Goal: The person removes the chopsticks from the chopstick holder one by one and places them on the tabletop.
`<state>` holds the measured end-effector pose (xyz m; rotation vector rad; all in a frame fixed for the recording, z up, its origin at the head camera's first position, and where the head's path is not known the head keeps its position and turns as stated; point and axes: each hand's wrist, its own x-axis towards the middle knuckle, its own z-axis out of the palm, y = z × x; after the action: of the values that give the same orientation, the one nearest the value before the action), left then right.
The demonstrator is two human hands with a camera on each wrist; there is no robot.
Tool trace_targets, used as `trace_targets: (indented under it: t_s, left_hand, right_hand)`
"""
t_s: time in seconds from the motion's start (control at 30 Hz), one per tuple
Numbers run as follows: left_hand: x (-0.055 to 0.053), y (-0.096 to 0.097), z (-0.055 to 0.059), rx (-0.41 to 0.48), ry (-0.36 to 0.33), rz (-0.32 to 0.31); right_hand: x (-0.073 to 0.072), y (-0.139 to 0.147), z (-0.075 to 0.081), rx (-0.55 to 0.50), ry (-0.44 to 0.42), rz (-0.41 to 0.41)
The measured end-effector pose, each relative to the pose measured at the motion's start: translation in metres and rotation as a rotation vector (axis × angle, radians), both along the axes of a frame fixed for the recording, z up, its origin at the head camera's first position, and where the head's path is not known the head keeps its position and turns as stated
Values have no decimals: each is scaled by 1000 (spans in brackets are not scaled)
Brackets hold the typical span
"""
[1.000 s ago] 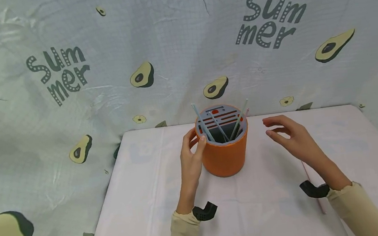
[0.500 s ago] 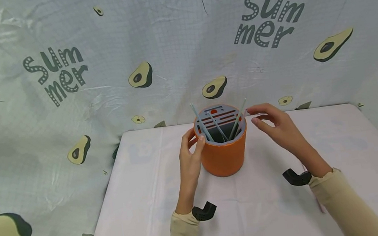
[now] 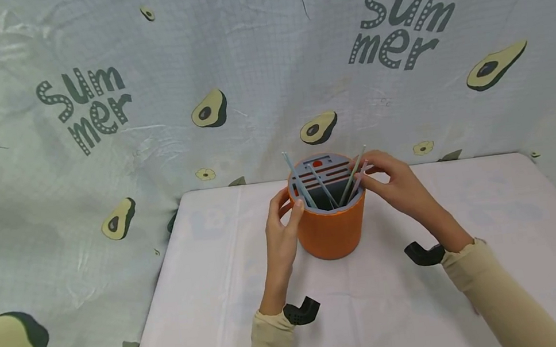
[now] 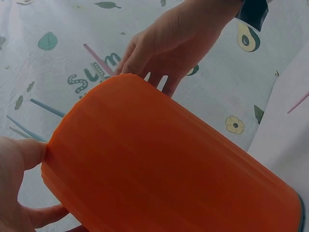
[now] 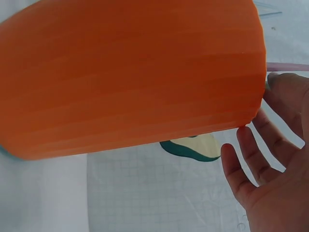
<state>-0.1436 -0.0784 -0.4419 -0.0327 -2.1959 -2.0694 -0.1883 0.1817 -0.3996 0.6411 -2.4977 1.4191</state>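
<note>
An orange cylindrical holder (image 3: 333, 235) with a grey slotted top (image 3: 326, 163) stands upright on the table. Several thin straws lean in its large opening: a pale blue straw (image 3: 298, 181), a pale green straw (image 3: 356, 175) and a pink straw (image 3: 360, 179) among them. My left hand (image 3: 281, 222) grips the holder's left rim, thumb in front and fingers behind. At the right rim is my right hand (image 3: 396, 185), its thumb and fingers round the edge beside the pink straw. In the right wrist view, its fingertips (image 5: 245, 133) touch the orange side. Some fingers are hidden behind the holder.
Another pink straw (image 4: 298, 103) lies on the white-covered table (image 3: 238, 271) to the right, mostly hidden under my right forearm in the head view. Behind the table hangs a pale cloth (image 3: 243, 56) printed with avocados and lettering. Each wrist carries a black camera mount (image 3: 301, 311).
My right hand has come left from beside the holder onto its right rim, near the pink straw. The left hand has kept its hold, and the holder stays in place.
</note>
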Motion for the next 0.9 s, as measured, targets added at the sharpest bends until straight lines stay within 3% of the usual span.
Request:
trace_targets:
  t_s: [0.3, 0.57, 0.77, 0.9]
  left_hand:
    - [-1, 0, 2, 1, 10, 2]
    - [-1, 2, 1, 2, 4, -3]
    - [-2, 1, 0, 3, 0, 2]
    - [-2, 0, -1, 5, -2, 2]
  right_hand:
    - [-5, -4, 0, 24, 93, -1]
    - [-1, -2, 6, 29, 81, -21]
    - [0, 2, 16, -25, 106, -8]
    - [0, 4, 21, -125, 102, 32]
